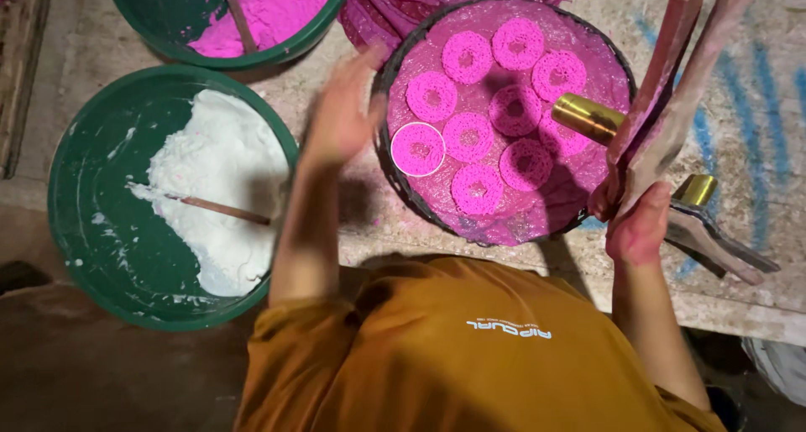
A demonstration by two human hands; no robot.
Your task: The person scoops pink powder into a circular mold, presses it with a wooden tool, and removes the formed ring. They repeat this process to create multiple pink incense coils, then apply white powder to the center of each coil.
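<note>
My right hand (640, 227) grips the two long wooden handles of a press (663, 88) whose brass cylinder (588, 117) points over a round tray (395, 71) lined with pink plastic mesh. Several pink lacy rings (468, 57) lie on the tray; one ring (417, 149) sits on a white disc at the left edge. Blurred and with fingers apart, my left hand (342, 113) hovers beside the tray's left rim, holding nothing.
A green basin of white dough (218, 188) with a stick in it stands at left. Another green basin with pink dough (269, 12) is at the top. A second brass-headed press (714, 230) lies on the stone ledge at right.
</note>
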